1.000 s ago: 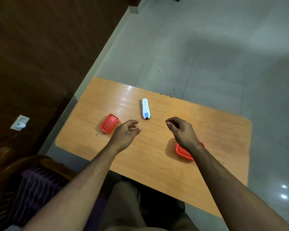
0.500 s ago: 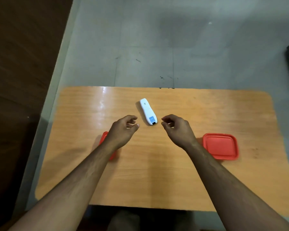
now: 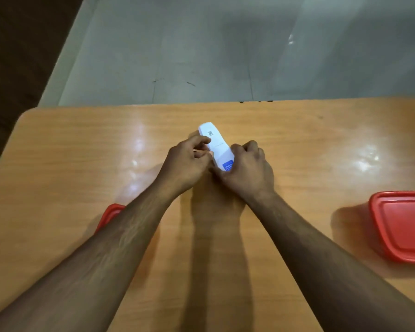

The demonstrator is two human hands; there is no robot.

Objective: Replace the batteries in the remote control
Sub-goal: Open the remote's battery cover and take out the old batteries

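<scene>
A white remote control [image 3: 216,144] lies back side up on the wooden table [image 3: 70,152], with a small code label near its far end and a blue sticker near its near end. My left hand [image 3: 186,165] grips its left edge with the fingers curled against it. My right hand [image 3: 248,168] wraps around its right side and near end, partly covering the blue sticker. No batteries are visible.
A red lidded container [image 3: 403,226] sits at the table's right edge. Another red container [image 3: 109,215] lies to the left, mostly hidden under my left forearm. Beyond the table's far edge is grey tiled floor [image 3: 201,44], with a dark wall at left.
Both hands moved forward and closed on the remote, which they were only flanking before. The head camera has come closer and looks more squarely at the table.
</scene>
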